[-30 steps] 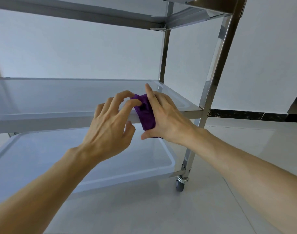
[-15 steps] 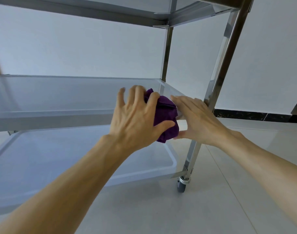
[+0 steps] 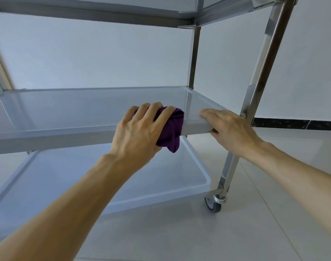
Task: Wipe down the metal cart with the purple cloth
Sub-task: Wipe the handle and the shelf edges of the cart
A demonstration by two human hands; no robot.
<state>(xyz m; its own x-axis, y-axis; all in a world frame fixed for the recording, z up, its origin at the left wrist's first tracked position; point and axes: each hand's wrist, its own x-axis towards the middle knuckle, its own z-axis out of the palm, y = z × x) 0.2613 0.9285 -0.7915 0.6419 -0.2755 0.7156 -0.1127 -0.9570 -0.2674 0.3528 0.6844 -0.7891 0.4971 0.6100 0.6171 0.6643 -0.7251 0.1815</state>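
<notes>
The metal cart (image 3: 258,87) fills the view, with a top shelf, a middle shelf (image 3: 66,110) and a bottom shelf (image 3: 66,181). My left hand (image 3: 140,129) presses the bunched purple cloth (image 3: 172,129) against the front rim of the middle shelf, near its right end. A tail of the cloth hangs below the rim. My right hand (image 3: 230,129) grips that same rim at the front right corner, fingers on top and thumb under it, beside the right upright post.
A caster wheel (image 3: 214,203) sits under the front right post on the pale tiled floor (image 3: 255,232). A white wall stands behind the cart, with a dark skirting strip (image 3: 292,124) at the right.
The cloth has passed from my right hand to my left. My right hand has moved right and taken hold of the shelf's corner rim. My left hand now presses the cloth on the rim.
</notes>
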